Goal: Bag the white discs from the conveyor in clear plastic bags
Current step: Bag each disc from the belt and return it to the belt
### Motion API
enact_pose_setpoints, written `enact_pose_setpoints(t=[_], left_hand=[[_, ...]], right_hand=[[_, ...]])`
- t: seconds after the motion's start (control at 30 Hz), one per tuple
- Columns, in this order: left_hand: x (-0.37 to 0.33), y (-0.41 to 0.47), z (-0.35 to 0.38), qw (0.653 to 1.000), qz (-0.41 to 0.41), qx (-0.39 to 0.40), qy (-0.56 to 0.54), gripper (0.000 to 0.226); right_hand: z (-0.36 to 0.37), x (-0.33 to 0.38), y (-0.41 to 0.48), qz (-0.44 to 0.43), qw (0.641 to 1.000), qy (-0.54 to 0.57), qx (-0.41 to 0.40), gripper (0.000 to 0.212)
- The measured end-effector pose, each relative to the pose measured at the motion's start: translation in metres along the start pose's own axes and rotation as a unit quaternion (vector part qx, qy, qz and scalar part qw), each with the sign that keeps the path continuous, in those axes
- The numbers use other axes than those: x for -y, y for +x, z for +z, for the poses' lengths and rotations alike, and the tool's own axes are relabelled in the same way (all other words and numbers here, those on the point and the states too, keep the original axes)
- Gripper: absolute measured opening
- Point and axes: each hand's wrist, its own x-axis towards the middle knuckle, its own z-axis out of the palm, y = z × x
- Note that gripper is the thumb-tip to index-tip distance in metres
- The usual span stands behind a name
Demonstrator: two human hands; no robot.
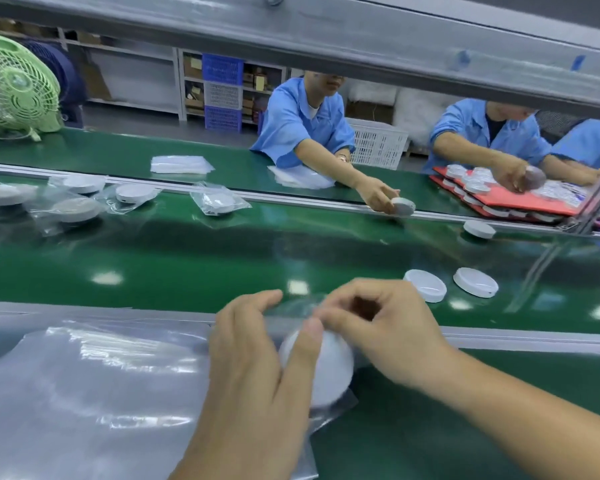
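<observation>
A white disc lies inside a clear plastic bag on the near green ledge. My left hand holds the bagged disc, thumb laid across its top. My right hand has its fingers curled at the bag's upper edge, pinching the plastic. Two bare white discs sit on the green conveyor just beyond my right hand, and a third lies farther back. Several bagged discs lie on the belt at the left.
A pile of empty clear bags covers the ledge to my left. Across the belt, a person in blue grips a disc; another works over a red tray of discs. A green fan stands far left. A metal beam runs overhead.
</observation>
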Motion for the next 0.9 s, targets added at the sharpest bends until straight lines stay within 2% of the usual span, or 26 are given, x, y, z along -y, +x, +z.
enact_pose_setpoints(t=[0.07,0.13,0.2,0.27,0.33,0.43,0.5,0.57,0.63,0.67,0.7,0.73,0.8,0.83,0.9], left_hand=[[0.009,0.002,0.000,0.983,0.042,0.054,0.169,0.058],[0.016,0.003,-0.001,0.933,0.084,0.134,0.322,0.057],[0.018,0.008,0.000,0.897,0.115,0.218,0.366,0.051],[0.016,0.011,0.001,0.880,0.110,0.267,0.378,0.058],[0.022,0.013,0.000,0.885,0.112,0.270,0.363,0.072],[0.025,0.018,-0.003,0.879,0.105,0.282,0.370,0.058],[0.026,0.018,-0.005,0.879,0.114,0.281,0.368,0.051],[0.027,0.014,-0.005,0.889,0.112,0.272,0.352,0.040],[0.027,0.012,-0.004,0.894,0.137,0.247,0.349,0.028],[0.027,0.011,-0.004,0.904,0.142,0.232,0.330,0.023],[0.026,0.009,-0.004,0.909,0.141,0.210,0.332,0.020],[0.023,0.008,-0.005,0.909,0.125,0.220,0.330,0.021],[0.028,0.004,-0.003,0.922,0.140,0.191,0.307,0.033],[0.031,0.004,-0.003,0.925,0.133,0.181,0.306,0.036],[0.031,0.004,-0.004,0.922,0.141,0.169,0.320,0.037]], right_hand=[[-0.008,-0.022,0.029,0.051,0.995,-0.004,-0.085,0.019],[-0.018,-0.050,0.066,0.107,0.981,-0.054,-0.151,0.030],[-0.026,-0.075,0.103,0.164,0.967,-0.090,-0.170,0.039],[-0.031,-0.095,0.136,0.223,0.954,-0.091,-0.181,0.044],[-0.032,-0.110,0.158,0.280,0.942,-0.096,-0.161,0.045],[-0.027,-0.119,0.177,0.322,0.927,-0.147,-0.120,0.037],[-0.023,-0.119,0.179,0.336,0.928,-0.138,-0.088,0.030],[-0.020,-0.117,0.177,0.322,0.936,-0.132,-0.047,0.025],[-0.024,-0.112,0.169,0.268,0.940,-0.209,-0.018,0.032],[-0.029,-0.110,0.162,0.249,0.928,-0.276,-0.003,0.039],[-0.035,-0.111,0.153,0.243,0.904,-0.352,0.010,0.048],[-0.043,-0.113,0.141,0.251,0.871,-0.421,0.026,0.060],[-0.061,-0.118,0.110,0.274,0.810,-0.513,0.076,0.085],[-0.070,-0.122,0.095,0.275,0.792,-0.536,0.098,0.091],[-0.087,-0.127,0.071,0.256,0.799,-0.534,0.107,0.086]])
